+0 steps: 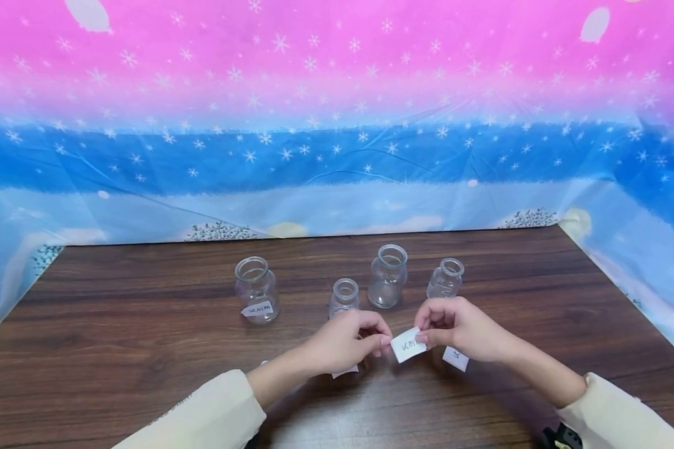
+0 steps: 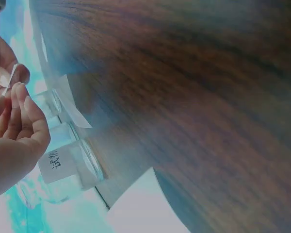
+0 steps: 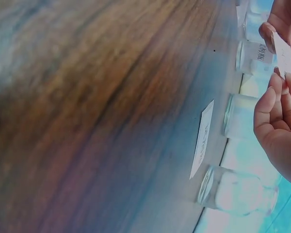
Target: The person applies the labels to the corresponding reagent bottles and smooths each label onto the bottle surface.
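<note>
Label (image 1: 407, 347) bridges pinching left fingers (image 1: 377, 322) and right fingers (image 1: 431, 307).

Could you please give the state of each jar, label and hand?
Large left jar: upright, open, labelled.
Large rear jar: upright, open.
Small front jar: upright, open, partly hidden.
Small right jar: upright, open.
Held label: unattached.
Left hand: pinching held label.
Right hand: pinching held label.
Loose labels: on table.

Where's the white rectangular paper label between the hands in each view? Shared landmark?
Head: paper label low, just right of centre.
Left wrist: near left edge, above middle, nearly edge-on.
Right wrist: near right edge, upper half.
Shared landmark: bare right hand pinching it.
</note>
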The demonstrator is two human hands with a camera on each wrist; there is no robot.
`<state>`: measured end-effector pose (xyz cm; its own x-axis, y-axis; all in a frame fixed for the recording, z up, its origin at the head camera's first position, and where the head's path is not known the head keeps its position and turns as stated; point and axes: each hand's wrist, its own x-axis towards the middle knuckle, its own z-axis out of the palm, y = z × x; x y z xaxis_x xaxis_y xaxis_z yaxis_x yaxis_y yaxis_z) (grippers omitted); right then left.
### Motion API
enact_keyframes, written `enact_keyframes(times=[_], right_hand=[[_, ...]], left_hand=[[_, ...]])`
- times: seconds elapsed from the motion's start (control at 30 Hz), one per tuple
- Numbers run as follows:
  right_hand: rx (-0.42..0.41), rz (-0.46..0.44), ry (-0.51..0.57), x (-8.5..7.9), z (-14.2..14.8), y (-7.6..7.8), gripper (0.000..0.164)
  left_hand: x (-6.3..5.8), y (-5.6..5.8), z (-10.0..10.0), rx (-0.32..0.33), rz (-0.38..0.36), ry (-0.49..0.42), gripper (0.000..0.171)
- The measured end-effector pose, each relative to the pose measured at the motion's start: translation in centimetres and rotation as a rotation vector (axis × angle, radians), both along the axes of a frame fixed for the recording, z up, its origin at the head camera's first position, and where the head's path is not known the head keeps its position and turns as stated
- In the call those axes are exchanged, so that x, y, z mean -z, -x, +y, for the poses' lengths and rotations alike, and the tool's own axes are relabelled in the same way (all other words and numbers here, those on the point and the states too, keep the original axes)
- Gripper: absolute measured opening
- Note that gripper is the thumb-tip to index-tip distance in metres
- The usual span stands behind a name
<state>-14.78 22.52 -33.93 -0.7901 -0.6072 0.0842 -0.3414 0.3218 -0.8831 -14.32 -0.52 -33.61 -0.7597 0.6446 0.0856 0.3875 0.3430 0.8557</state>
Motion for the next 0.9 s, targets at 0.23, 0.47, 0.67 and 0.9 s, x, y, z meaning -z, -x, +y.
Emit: enact_keyframes(times=[0.23,0.47,0.67,0.9], right_hand=[[0.028,-0.009,0.015,0.1,-0.1,0.0,0.008],[0.154,0.088,0.030,-0.8,-0.3,-0.4,0.011],[0.052,-0.008,0.007,-0.9,-0.7,-1.0,0.005],[-0.087,-0.047,0.048,0.1,-1.2,-1.3,0.013]], left_hand=[[0.1,0.0,0.1,0.004,0.008,0.010,0.008],[0.5,0.3,0.0,-0.033,0.067,0.018,0.010],[0.6,0.1,0.3,-0.046,0.036,0.006,0.010],[0.7,-0.3,1.2,-0.013,0.036,0.000,0.009]])
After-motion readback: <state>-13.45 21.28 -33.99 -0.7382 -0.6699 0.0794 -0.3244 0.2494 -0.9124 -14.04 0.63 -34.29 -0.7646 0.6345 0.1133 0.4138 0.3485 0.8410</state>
